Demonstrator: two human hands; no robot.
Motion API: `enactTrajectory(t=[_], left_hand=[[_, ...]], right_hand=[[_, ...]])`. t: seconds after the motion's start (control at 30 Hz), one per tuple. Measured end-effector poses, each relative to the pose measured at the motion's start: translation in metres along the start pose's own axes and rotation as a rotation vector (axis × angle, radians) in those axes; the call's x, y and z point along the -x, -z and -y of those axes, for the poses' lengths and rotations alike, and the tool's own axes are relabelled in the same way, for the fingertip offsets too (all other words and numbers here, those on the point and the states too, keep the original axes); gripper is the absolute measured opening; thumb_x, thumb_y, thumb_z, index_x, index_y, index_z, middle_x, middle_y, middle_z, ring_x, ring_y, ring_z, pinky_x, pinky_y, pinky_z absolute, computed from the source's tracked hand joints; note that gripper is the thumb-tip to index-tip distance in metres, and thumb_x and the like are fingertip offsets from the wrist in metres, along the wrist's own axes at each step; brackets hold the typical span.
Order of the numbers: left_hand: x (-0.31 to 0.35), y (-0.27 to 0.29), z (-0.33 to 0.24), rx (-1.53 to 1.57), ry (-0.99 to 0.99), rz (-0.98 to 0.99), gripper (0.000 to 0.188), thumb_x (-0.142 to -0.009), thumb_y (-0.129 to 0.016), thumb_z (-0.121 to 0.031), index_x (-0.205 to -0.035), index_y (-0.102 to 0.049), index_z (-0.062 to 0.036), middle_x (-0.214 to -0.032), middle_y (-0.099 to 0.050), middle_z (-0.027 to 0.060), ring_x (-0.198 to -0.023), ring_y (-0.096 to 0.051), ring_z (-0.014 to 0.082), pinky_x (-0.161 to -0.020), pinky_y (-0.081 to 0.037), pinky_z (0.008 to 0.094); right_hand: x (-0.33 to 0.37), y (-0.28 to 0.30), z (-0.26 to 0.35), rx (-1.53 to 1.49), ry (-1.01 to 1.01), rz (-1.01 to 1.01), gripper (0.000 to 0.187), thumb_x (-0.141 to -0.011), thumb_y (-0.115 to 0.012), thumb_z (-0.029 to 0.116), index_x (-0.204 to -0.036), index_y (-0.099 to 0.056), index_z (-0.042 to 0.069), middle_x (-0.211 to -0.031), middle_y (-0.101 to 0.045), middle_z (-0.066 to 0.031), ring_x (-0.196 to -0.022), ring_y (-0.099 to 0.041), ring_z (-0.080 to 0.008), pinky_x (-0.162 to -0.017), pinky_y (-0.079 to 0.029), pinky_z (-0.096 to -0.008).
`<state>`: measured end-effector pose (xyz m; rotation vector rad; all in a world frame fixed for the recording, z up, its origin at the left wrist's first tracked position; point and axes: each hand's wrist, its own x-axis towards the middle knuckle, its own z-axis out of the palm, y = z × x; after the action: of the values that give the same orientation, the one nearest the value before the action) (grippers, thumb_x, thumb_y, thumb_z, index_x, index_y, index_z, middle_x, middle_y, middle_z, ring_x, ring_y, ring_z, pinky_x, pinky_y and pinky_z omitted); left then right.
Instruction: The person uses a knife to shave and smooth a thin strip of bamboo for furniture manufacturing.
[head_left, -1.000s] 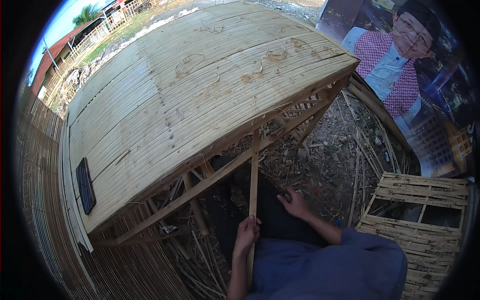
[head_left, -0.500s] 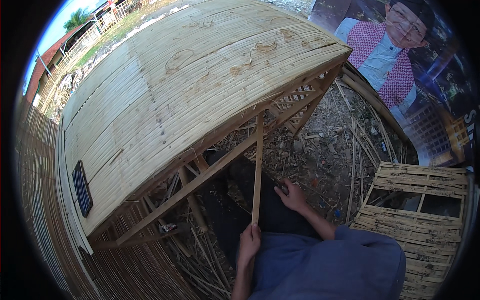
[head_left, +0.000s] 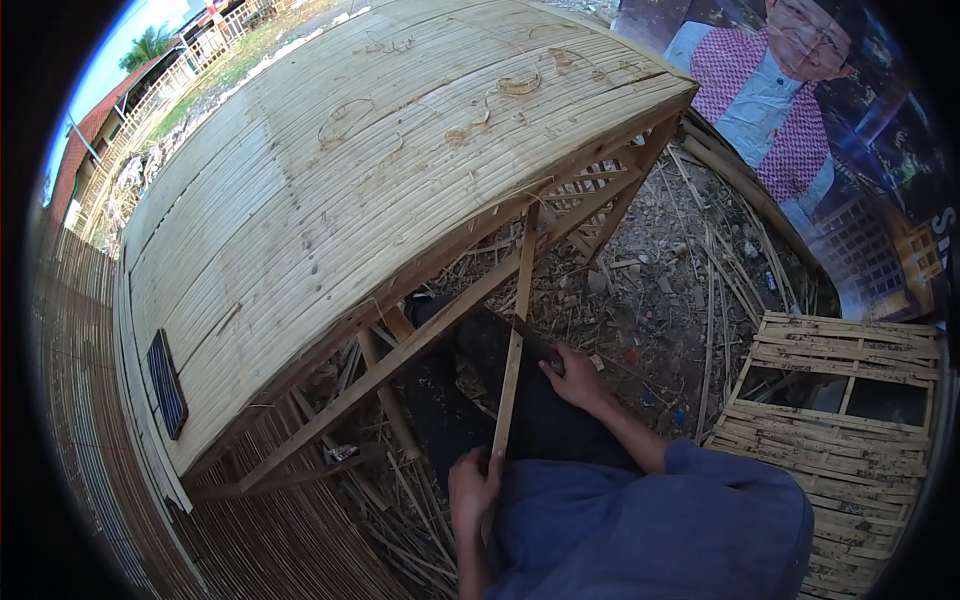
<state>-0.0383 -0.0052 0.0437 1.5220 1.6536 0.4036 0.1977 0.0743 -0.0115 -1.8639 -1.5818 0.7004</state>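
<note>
My left hand (head_left: 472, 490) is closed around the lower part of a long, thin bamboo strip (head_left: 511, 375). The strip slants up and away from my lap, its far end reaching the front edge of a bamboo-slat table (head_left: 330, 230). My right hand (head_left: 575, 378) lies over my right thigh, its fingers curled. Between thumb and fingers is a small dark thing, too hidden to name. The strip passes to the left of this hand, apart from it.
A phone (head_left: 167, 384) lies at the table's left end, and curled shavings (head_left: 518, 86) are scattered on top. Diagonal wooden braces (head_left: 400, 355) run beneath. A woven bamboo panel (head_left: 830, 470) is at right, below a printed banner (head_left: 790, 130). Offcuts litter the ground (head_left: 640, 300).
My left hand has moved down and slightly left, drawing the bamboo strip toward me and tilting it more. My right hand has shifted a little up and left.
</note>
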Motion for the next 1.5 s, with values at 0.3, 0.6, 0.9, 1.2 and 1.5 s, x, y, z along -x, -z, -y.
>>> enactTrajectory(t=[0.3,0.6,0.9,1.2,1.5], left_hand=[[-0.080,-0.035,-0.024,0.509,-0.083,0.013,0.035,-0.095,-0.048,-0.028,-0.102,-0.060,0.0039,-0.076,-0.064,0.0113,-0.063,-0.063,0.0190,-0.059,-0.050,0.0306],[-0.068,-0.038,-0.005,0.556,0.057,0.238,0.031,-0.097,-0.044,-0.025,-0.090,-0.061,-0.0002,-0.061,-0.055,0.0034,-0.050,-0.047,0.0076,-0.049,-0.037,0.0243],[-0.054,-0.047,-0.008,0.428,0.060,-0.010,0.031,-0.092,-0.056,-0.027,-0.077,-0.057,0.0002,-0.059,-0.050,0.0008,-0.057,-0.043,0.0066,-0.052,-0.035,0.0263],[-0.050,-0.041,-0.001,0.831,0.267,0.252,0.033,-0.096,-0.048,-0.035,-0.081,-0.053,-0.0060,-0.060,-0.043,-0.0055,-0.054,-0.038,0.0023,-0.047,-0.028,0.0207],[-0.044,-0.051,-0.001,0.341,0.111,0.073,0.041,-0.097,-0.044,-0.035,-0.078,-0.051,0.0005,-0.060,-0.046,0.0026,-0.056,-0.043,0.0112,-0.052,-0.036,0.0299]], right_hand=[[0.000,-0.003,-0.006,-0.013,0.008,0.055,0.028,-0.085,-0.063,0.024,-0.094,-0.052,0.000,-0.063,-0.055,-0.0149,-0.057,-0.057,-0.0312,-0.055,-0.043,-0.0403],[-0.004,0.060,0.018,-0.877,-0.328,0.098,0.020,-0.093,-0.055,0.027,-0.096,-0.049,0.008,-0.067,-0.050,-0.0005,-0.054,-0.049,-0.0082,-0.051,-0.041,-0.0242],[0.041,0.046,0.018,-0.935,-0.152,0.112,0.022,-0.089,-0.061,0.021,-0.099,-0.048,0.007,-0.071,-0.052,0.0002,-0.061,-0.053,-0.0074,-0.055,-0.043,-0.0222],[0.040,0.043,0.011,-0.446,-0.198,0.260,0.042,-0.085,-0.064,0.033,-0.112,-0.053,0.003,-0.066,-0.056,-0.0076,-0.055,-0.059,-0.0161,-0.055,-0.048,-0.0322],[-0.015,0.086,-0.024,0.450,0.265,0.303,0.051,-0.082,-0.053,0.060,-0.097,-0.062,0.012,-0.061,-0.061,-0.0136,-0.063,-0.064,-0.0322,-0.059,-0.051,-0.0445]])
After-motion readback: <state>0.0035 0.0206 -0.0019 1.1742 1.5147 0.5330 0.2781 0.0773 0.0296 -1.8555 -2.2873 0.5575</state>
